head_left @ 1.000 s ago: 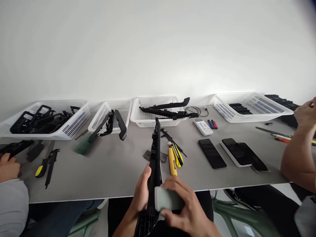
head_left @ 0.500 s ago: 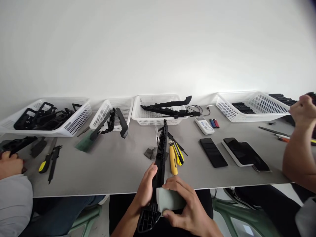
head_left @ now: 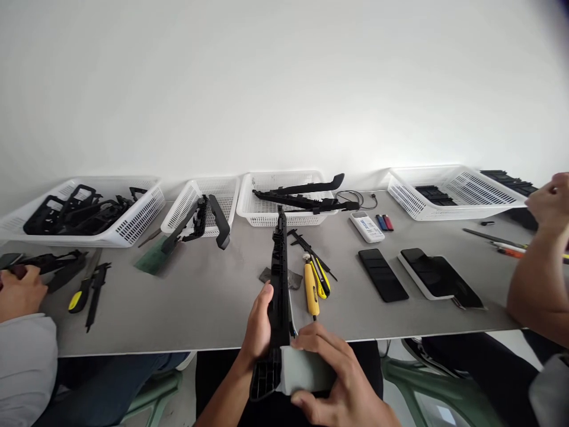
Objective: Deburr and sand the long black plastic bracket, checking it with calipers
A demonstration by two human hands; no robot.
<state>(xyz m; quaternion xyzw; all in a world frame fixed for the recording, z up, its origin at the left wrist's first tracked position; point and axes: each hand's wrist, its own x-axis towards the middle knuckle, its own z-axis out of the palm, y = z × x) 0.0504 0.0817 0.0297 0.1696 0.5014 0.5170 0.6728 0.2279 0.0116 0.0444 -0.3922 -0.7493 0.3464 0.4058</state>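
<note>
My left hand (head_left: 259, 326) is closed around the lower part of a long black plastic trim piece (head_left: 279, 279), which points away from me over the table edge. Its lower end flares into a ribbed grid. Between the thumb and fingers of my right hand (head_left: 340, 373) is a pale grey-green block (head_left: 304, 369), pressed against the side of the trim piece near that flared end. Beyond my hands lie a yellow-handled tool (head_left: 311, 287), a yellow utility knife (head_left: 320, 279), a black caliper (head_left: 306, 244) and dark grey scraps (head_left: 294, 280), partly behind the trim piece.
White baskets stand along the wall; the middle one (head_left: 249, 213) holds long black parts. A white box-like device (head_left: 367, 227), a black phone (head_left: 382, 274) and a white-edged phone (head_left: 418, 274) lie right. A co-worker's hand (head_left: 22, 290) works at left, another person's arm (head_left: 540, 255) at right.
The trim piece has swung so its far end moved left and it stands straighter. My left hand shifted slightly left with it. The block remains against its side.
</note>
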